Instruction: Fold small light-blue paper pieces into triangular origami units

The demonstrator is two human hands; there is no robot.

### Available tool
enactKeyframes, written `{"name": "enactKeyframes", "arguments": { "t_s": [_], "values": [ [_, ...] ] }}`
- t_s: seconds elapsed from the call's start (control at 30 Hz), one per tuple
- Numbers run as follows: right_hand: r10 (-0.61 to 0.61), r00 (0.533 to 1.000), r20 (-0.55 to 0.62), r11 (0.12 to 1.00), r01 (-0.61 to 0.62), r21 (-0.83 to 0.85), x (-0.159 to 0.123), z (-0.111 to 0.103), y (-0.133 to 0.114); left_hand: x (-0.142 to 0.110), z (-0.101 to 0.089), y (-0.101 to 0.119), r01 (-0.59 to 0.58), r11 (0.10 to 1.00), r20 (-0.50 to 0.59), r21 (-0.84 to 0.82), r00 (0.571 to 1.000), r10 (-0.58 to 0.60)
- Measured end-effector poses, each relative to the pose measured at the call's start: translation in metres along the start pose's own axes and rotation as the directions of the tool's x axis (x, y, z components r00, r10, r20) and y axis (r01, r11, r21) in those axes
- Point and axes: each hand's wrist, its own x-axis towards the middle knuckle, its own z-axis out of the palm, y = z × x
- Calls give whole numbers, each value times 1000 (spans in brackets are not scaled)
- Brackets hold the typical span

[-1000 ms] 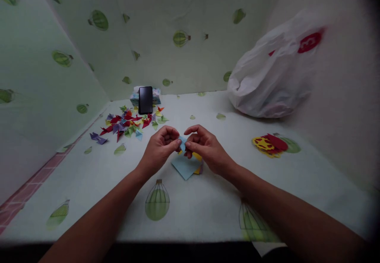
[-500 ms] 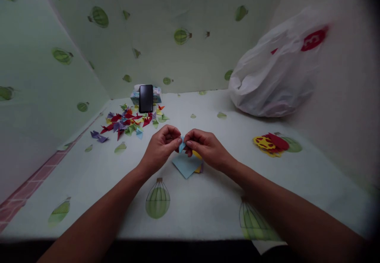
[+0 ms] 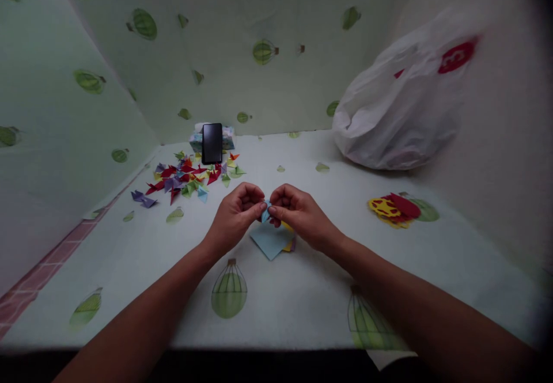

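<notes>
Between my two hands is a small folded piece of light blue paper (image 3: 265,215), pinched at both sides. My left hand (image 3: 239,210) is closed on its left side, thumb and fingertips pressed together. From the right, my right hand (image 3: 298,213) grips it between thumb and forefinger. Much of the fold is hidden by the fingers. Just below lies a stack of square paper sheets, a light blue sheet (image 3: 271,242) on top and a yellow sheet (image 3: 288,246) showing at its right edge.
Many colourful folded paper cranes (image 3: 185,178) lie at the back left, near a black phone (image 3: 212,144) leaning on a tissue box (image 3: 196,141). A white plastic bag (image 3: 393,112) stands at the back right. Red and yellow paper cut-outs (image 3: 393,207) lie on the right.
My right thumb and fingertips have shifted slightly on the folded blue paper. Both hands stay in nearly the same place, and the other things are unmoved.
</notes>
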Motion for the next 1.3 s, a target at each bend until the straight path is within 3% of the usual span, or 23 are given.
{"name": "enactKeyframes", "arguments": {
  "t_s": [0.17, 0.53, 0.77, 1.3],
  "values": [
    [86, 996, 20, 990, -88, 112, -1, 0, 0, 0, -1, 0, -13, 1000, -27, -2, 1000, 13],
    [21, 993, -114, 985, -1, 174, -1, -1, 1, -4, 1, 5, 166, 982, 102, -87, 982, -157],
    [13, 995, -101, 976, 9, 218, -1, 1, 4, -4, 5, 4, 212, 969, 83, -128, 976, -202],
    [25, 994, -103, 986, -7, 169, -2, 3, 7, -6, 8, 3, 118, 991, 32, 58, 992, -120]
  ]
}}
